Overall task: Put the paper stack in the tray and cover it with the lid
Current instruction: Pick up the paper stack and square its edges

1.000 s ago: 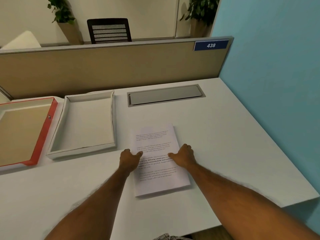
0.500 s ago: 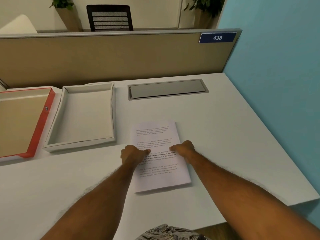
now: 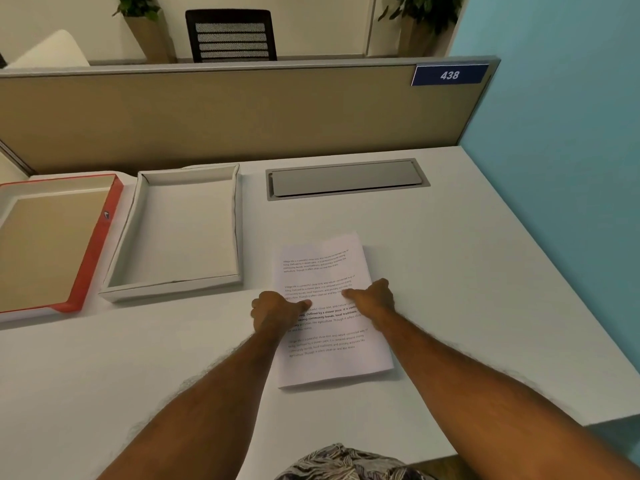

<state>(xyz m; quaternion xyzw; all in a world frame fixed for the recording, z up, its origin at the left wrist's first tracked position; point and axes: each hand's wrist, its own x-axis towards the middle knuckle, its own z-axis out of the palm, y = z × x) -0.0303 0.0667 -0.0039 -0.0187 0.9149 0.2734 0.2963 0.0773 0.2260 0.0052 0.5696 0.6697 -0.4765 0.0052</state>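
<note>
Both the left hand (image 3: 277, 315) and right hand (image 3: 374, 301) pinch the printed paper stack (image 3: 329, 306) by its side edges, fingers curled closed. The white tray (image 3: 239, 223) lies at ten o'clock; loose sheets could fan out if the grip slackens during lifting.

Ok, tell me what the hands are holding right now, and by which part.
Both hands are on the paper stack at its long side edges, around mid-length: left hand on the left edge, right hand on the right. It lies flat on the desk, not lifted.

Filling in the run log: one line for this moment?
stage: gripping | paper stack flat on desk | left hand, right hand at its side edges | tray empty | lid aside
</note>
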